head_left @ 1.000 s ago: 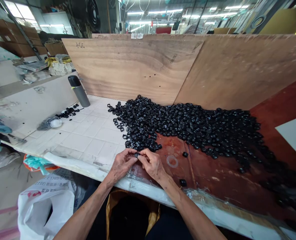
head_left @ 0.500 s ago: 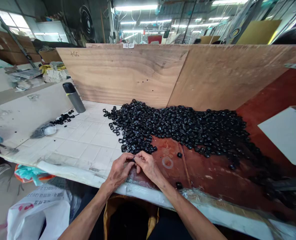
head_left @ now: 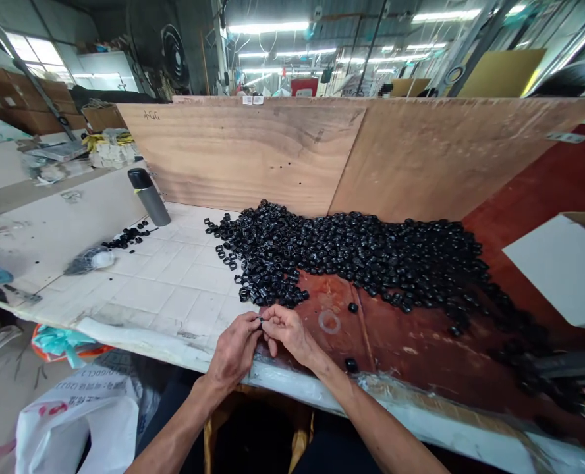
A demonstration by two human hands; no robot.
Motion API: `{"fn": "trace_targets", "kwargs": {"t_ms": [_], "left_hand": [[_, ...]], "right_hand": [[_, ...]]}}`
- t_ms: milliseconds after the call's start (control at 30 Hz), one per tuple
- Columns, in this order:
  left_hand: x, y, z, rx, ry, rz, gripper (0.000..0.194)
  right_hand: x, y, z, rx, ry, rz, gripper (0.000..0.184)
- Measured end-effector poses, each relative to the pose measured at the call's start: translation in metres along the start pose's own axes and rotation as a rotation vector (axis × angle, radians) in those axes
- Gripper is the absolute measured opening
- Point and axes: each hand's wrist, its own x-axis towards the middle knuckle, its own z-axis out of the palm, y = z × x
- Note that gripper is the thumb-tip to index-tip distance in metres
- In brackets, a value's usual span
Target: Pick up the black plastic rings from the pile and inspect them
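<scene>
At the table's front edge, my left hand [head_left: 234, 349] and my right hand [head_left: 288, 334] meet, fingertips closed together. Between them shows a bit of a small black ring-like part [head_left: 259, 320]; fingers cover most of it. Just beyond lies a long pile of black ring-shaped parts [head_left: 332, 247], spread from the white tabletop [head_left: 174, 283] onto the reddish-brown surface [head_left: 411, 355]. Two loose black parts, one farther back [head_left: 353, 307] and one nearer the edge [head_left: 351, 365], rest to the right of my right hand.
A plywood board [head_left: 243, 151] stands behind the pile. On the left are a grey bottle [head_left: 153, 205], a small cluster of black bits [head_left: 127, 237] and a clear bag [head_left: 89, 260]. A white box [head_left: 564, 263] sits at right. A white sack [head_left: 80, 415] hangs below the edge.
Both hands have shifted slightly down, the left one turning a little, with the small black part still between the fingertips. The whole view has tilted slightly; the pile looks the same.
</scene>
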Motion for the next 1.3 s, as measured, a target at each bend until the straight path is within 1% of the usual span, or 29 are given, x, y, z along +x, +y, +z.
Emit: {"fn": "trace_targets", "kwargs": {"t_ms": [67,133,167,200,233,267,300,333,367,400,433,467,533,600,667,767,833,933,1000,1067,1133,1200,1300], "left_hand": [[-0.009,0.003,-0.003,0.118,-0.005,0.094,0.026],[-0.015,0.009,-0.012,0.153,-0.026,0.115,0.026],[-0.016,0.014,-0.018,0.135,-0.063,0.087,0.024],[-0.014,0.020,-0.026,0.102,-0.127,0.035,0.021],[-0.010,0.026,-0.034,0.060,-0.227,-0.047,0.016],[-0.004,0.031,-0.041,0.020,-0.354,-0.140,0.010],[0.003,0.035,-0.046,-0.010,-0.489,-0.229,0.002],[0.011,0.036,-0.048,-0.034,-0.589,-0.301,0.007],[0.019,0.034,-0.047,-0.041,-0.616,-0.359,0.011],[0.026,0.029,-0.043,-0.028,-0.569,-0.397,0.010],[0.033,0.022,-0.036,0.004,-0.471,-0.413,0.007],[0.039,0.013,-0.027,0.055,-0.367,-0.408,0.011],[0.048,-0.005,-0.007,0.180,-0.263,-0.365,0.032],[0.052,-0.018,0.009,0.275,-0.243,-0.346,0.040],[0.053,-0.024,0.018,0.313,-0.255,-0.341,0.035],[0.053,-0.020,0.019,0.311,-0.271,-0.391,0.022],[0.054,-0.013,0.015,0.306,-0.272,-0.452,0.018],[0.054,-0.007,0.008,0.315,-0.264,-0.497,0.025],[0.051,-0.008,0.005,0.323,-0.200,-0.502,0.021],[0.045,-0.010,0.004,0.288,-0.118,-0.474,0.015],[0.040,-0.013,0.004,0.227,-0.096,-0.413,0.017],[0.037,-0.013,0.006,0.206,-0.142,-0.342,0.021],[0.039,-0.012,0.012,0.279,-0.209,-0.253,0.032]], "right_hand": [[-0.002,-0.001,0.001,0.061,-0.048,0.072,0.023],[-0.004,-0.002,0.000,0.076,-0.114,0.145,0.025],[-0.005,-0.003,-0.001,0.050,-0.163,0.174,0.024],[-0.006,-0.004,-0.002,-0.013,-0.198,0.183,0.023],[-0.006,-0.005,-0.003,-0.117,-0.190,0.162,0.023],[-0.006,-0.005,-0.005,-0.251,-0.132,0.114,0.025],[-0.004,-0.004,-0.007,-0.399,-0.029,0.047,0.027],[-0.002,-0.002,-0.009,-0.537,0.102,-0.029,0.027],[0.000,0.002,-0.011,-0.651,0.235,-0.101,0.022],[0.003,0.006,-0.013,-0.736,0.337,-0.157,0.014],[0.006,0.011,-0.015,-0.802,0.396,-0.196,0.007],[0.009,0.016,-0.016,-0.859,0.418,-0.223,0.014],[0.015,0.025,-0.018,-0.962,0.404,-0.252,0.031],[0.019,0.030,-0.020,-1.032,0.374,-0.248,0.040],[0.022,0.032,-0.020,-1.053,0.373,-0.241,0.039],[0.023,0.031,-0.021,-1.024,0.370,-0.247,0.022],[0.021,0.029,-0.023,-0.993,0.385,-0.230,0.013],[0.018,0.025,-0.027,-0.947,0.417,-0.181,0.008],[0.016,0.023,-0.029,-0.931,0.430,-0.175,0.010],[0.015,0.022,-0.032,-0.921,0.445,-0.198,0.012],[0.015,0.021,-0.033,-0.908,0.464,-0.233,0.012],[0.014,0.018,-0.035,-0.880,0.497,-0.270,0.014],[0.012,0.012,-0.035,-0.800,0.562,-0.313,0.017]]}}
